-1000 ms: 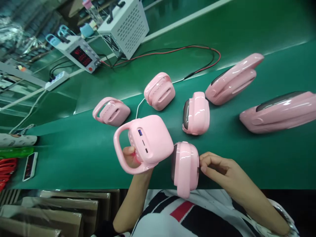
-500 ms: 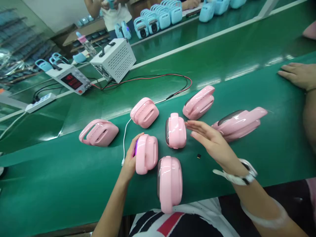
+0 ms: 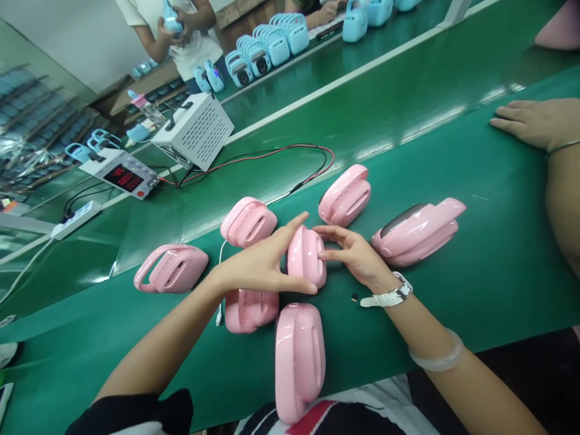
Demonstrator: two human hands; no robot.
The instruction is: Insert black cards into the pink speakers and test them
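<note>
Several glossy pink plastic devices with carry handles stand or lie on the green mat. My right hand (image 3: 351, 251) grips the right side of the middle pink device (image 3: 308, 260), thumb on its slotted side. Around the left of that same device, my left hand (image 3: 267, 260) is spread, index finger above and thumb below. Partly hidden under my left wrist is another pink device (image 3: 251, 311). Closest to my body is a larger-looking pink device (image 3: 299, 359). A small black card-like piece (image 3: 354, 297) lies beside my right wrist.
Further pink devices stand at left (image 3: 174, 269), behind (image 3: 249, 222) and right (image 3: 417, 232). A white cable plug (image 3: 219, 317) lies near my left forearm. Beyond are red-black leads (image 3: 312, 151), a power supply (image 3: 124, 175) and a grey box (image 3: 197, 133). Another person's hand (image 3: 534, 124) rests at right.
My left hand has let go of the nearer-left pink device and moved right to the middle one. My right hand has closed onto that middle device. The view has shifted.
</note>
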